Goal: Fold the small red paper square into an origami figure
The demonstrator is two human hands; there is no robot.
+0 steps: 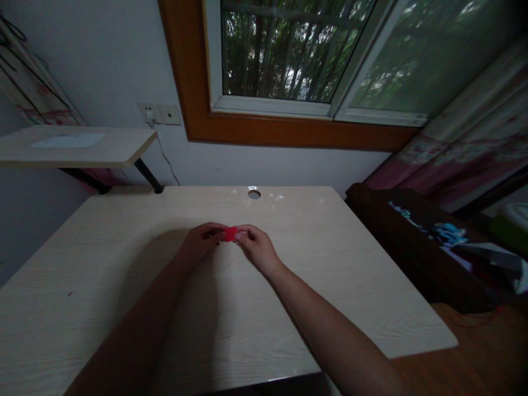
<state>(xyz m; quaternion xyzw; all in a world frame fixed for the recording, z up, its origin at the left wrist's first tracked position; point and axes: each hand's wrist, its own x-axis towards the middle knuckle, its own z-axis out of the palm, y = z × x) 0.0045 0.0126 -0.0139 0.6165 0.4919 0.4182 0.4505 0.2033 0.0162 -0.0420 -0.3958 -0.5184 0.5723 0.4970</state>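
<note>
Between my two hands is a small, flat red piece (230,234), perhaps folded paper, though its material is too small to make out. My left hand (203,241) pinches its left edge between thumb and fingers. The right edge is gripped the same way by my right hand (258,245). Both hands are over the middle of the pale wood-grain desk (247,330), and my forearms reach in from the near side. Fingertips cover the ends of the red piece.
A raised shelf (124,151) on black legs stands at the back left, with a white sheet (69,141) on it. Near the back edge is a round cable hole (254,194). A dark wooden cabinet (396,242) with items on top stands at the right, below a curtain.
</note>
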